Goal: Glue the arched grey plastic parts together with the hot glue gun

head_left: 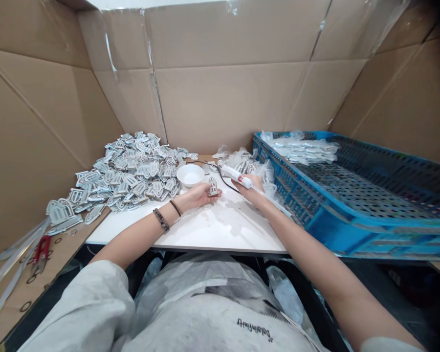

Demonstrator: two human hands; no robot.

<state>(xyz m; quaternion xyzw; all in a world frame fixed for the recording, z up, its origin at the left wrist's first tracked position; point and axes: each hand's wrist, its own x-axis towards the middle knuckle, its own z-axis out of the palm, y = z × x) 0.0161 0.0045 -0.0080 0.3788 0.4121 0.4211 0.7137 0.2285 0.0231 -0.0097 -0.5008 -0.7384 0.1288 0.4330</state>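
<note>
My left hand point(198, 195) is closed on a small grey slotted piece point(213, 187), which sits upright at the fingertips just over the white tabletop. My right hand point(248, 185) grips a white tube-shaped tool point(236, 175) with a red mark near its rear; its tip points up and left, apart from the piece. What kind of tool it is I cannot make out. A white bowl point(189, 175) stands just behind my left hand. To the left spreads a large heap of similar grey slotted pieces point(128, 176).
A blue plastic crate point(315, 215) stands on the right with clear-bagged pieces point(304, 149) at its back. More plastic bags point(242, 160) lie beside it. A dark cable point(222, 177) curves behind my hands. Red-handled cutters point(41, 252) lie far left. Cardboard walls point(227, 98) enclose the table point(220, 232).
</note>
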